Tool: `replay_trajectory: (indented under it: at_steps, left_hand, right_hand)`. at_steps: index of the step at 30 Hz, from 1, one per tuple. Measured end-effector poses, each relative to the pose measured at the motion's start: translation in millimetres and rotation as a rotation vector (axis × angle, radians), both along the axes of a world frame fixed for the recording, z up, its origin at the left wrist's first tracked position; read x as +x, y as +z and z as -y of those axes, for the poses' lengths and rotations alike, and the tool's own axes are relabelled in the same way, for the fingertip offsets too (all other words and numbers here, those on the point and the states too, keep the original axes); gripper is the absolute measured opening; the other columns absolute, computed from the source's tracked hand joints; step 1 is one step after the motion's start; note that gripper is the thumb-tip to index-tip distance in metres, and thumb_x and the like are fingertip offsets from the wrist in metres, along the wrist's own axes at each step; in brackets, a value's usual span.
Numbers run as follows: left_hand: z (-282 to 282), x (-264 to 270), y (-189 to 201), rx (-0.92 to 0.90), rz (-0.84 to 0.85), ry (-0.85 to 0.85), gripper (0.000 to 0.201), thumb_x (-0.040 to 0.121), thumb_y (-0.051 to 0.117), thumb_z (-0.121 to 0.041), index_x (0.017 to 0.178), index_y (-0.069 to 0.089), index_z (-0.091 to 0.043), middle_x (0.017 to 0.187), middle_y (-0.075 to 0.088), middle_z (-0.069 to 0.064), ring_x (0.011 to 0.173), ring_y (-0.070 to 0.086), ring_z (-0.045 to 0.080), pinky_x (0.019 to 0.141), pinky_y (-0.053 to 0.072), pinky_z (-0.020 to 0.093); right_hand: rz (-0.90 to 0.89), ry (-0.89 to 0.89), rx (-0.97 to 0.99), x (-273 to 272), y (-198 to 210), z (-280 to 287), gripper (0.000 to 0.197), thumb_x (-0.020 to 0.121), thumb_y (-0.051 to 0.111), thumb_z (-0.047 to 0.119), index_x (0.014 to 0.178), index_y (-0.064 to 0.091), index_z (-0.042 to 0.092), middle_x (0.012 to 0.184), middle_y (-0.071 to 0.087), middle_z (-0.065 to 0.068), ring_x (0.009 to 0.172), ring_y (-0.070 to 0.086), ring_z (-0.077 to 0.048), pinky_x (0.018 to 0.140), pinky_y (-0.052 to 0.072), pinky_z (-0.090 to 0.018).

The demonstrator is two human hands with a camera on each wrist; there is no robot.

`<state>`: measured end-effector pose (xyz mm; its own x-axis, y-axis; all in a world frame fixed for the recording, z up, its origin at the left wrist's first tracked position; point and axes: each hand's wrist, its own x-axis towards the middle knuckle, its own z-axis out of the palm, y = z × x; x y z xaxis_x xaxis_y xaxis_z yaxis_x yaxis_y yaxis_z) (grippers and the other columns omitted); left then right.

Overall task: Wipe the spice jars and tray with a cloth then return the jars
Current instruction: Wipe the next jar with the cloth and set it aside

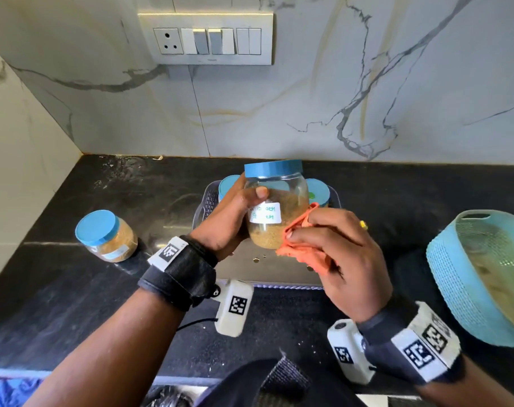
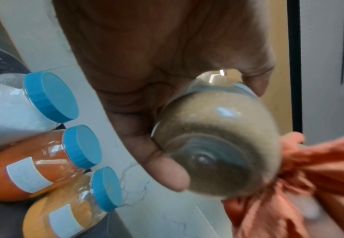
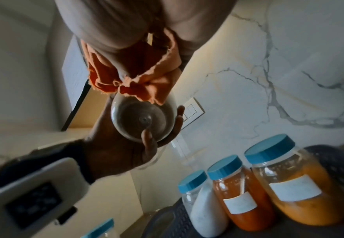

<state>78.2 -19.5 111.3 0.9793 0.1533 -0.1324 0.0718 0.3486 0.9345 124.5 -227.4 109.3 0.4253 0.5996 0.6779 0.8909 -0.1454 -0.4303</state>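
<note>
My left hand (image 1: 232, 218) grips a clear spice jar (image 1: 276, 207) with a blue lid and brown powder, lifted above the grey tray (image 1: 204, 207). The jar's round base (image 2: 215, 154) faces the left wrist camera. My right hand (image 1: 335, 245) holds a bunched orange cloth (image 1: 302, 248) against the jar's right side; the cloth (image 3: 138, 77) also touches the jar base (image 3: 143, 119). Three blue-lidded jars stand in the tray: white (image 3: 203, 207), red-orange (image 3: 240, 196) and yellow-orange (image 3: 297, 191). Another brown-filled jar (image 1: 107, 235) stands on the black counter to the left.
A light blue woven basket (image 1: 485, 277) sits tilted on the black counter (image 1: 73, 289) at the right. A marble wall with a switch plate (image 1: 205, 38) rises behind the tray. A side wall closes the left end.
</note>
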Motion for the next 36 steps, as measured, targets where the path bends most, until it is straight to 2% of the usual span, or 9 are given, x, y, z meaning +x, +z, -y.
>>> replay_trajectory:
  at_steps: [3,6,11,15,20,23,27,32,36]
  left_hand:
    - [3,0,1,-0.008,0.014,0.007,0.093,0.077,0.079,-0.047,0.149,0.036,-0.006,0.143,0.054,0.028,0.118,0.061,0.036,0.086,0.055,0.051]
    - [9,3,2,-0.029,0.037,0.085,0.104,0.071,0.088,-0.053,0.145,0.035,-0.005,0.141,0.056,0.026,0.117,0.063,0.036,0.09,0.056,0.05]
    - [14,2,0,0.02,0.029,0.12,0.06,0.095,0.059,-0.037,0.141,0.043,-0.002,0.134,0.059,0.027,0.109,0.066,0.031,0.087,0.054,0.054]
    - [18,5,2,-0.016,0.033,0.144,0.066,0.096,0.059,-0.044,0.142,0.042,0.0,0.13,0.059,0.03,0.11,0.063,0.032,0.086,0.056,0.051]
    - [8,4,-2,-0.105,0.043,0.162,0.08,0.091,0.064,-0.056,0.144,0.045,0.0,0.138,0.05,0.039,0.111,0.058,0.043,0.086,0.052,0.056]
    - [8,1,-5,-0.094,0.027,0.146,0.079,0.09,0.059,-0.057,0.144,0.045,-0.001,0.13,0.057,0.032,0.103,0.058,0.043,0.082,0.049,0.06]
    - [14,5,3,-0.071,0.052,0.15,0.081,0.089,0.056,-0.057,0.143,0.043,0.002,0.132,0.055,0.035,0.106,0.058,0.041,0.079,0.049,0.069]
    - [8,1,13,-0.107,0.102,0.12,0.085,0.086,0.057,-0.057,0.144,0.046,0.003,0.128,0.056,0.037,0.107,0.055,0.043,0.086,0.046,0.056]
    - [6,0,12,-0.101,0.095,0.085,0.083,0.087,0.06,-0.058,0.145,0.047,0.0,0.134,0.058,0.033,0.111,0.06,0.041,0.091,0.048,0.057]
  right_hand:
    - [0.072,-0.012,-0.028,9,-2,-4,0.014,0.089,0.073,0.01,0.103,0.078,0.011,0.114,0.056,0.002,0.099,0.058,-0.02,0.09,0.051,-0.049]
    - [0.147,0.006,-0.065,7,-3,-11,0.017,0.096,0.063,0.014,0.106,0.077,0.012,0.115,0.055,0.001,0.098,0.057,-0.023,0.088,0.053,-0.036]
    - [0.169,-0.038,-0.078,24,10,-21,0.026,0.083,0.079,0.008,0.107,0.076,0.015,0.115,0.058,-0.001,0.099,0.061,-0.023,0.086,0.055,-0.04]
    - [-0.043,-0.051,0.079,41,37,-30,0.025,0.088,0.064,-0.003,0.105,0.076,0.01,0.106,0.065,-0.01,0.096,0.065,-0.021,0.087,0.053,-0.033]
    - [0.163,0.056,-0.085,10,4,-21,0.014,0.09,0.075,0.014,0.104,0.078,0.011,0.112,0.059,-0.001,0.098,0.059,-0.022,0.085,0.054,-0.039]
    - [0.188,0.096,-0.1,26,7,-23,0.026,0.081,0.079,0.004,0.105,0.077,0.013,0.115,0.056,0.0,0.098,0.062,-0.023,0.084,0.055,-0.04]
    - [-0.052,-0.049,0.105,47,37,-36,0.034,0.079,0.066,-0.015,0.104,0.076,0.005,0.106,0.066,-0.011,0.099,0.065,-0.021,0.087,0.054,-0.038]
    - [0.001,0.02,0.045,14,22,-25,0.014,0.092,0.07,0.01,0.104,0.077,0.014,0.109,0.067,-0.006,0.1,0.065,-0.022,0.088,0.054,-0.038]
    - [0.096,0.036,0.003,20,21,-23,0.021,0.089,0.067,0.005,0.106,0.077,0.012,0.11,0.066,-0.007,0.1,0.065,-0.023,0.086,0.055,-0.043]
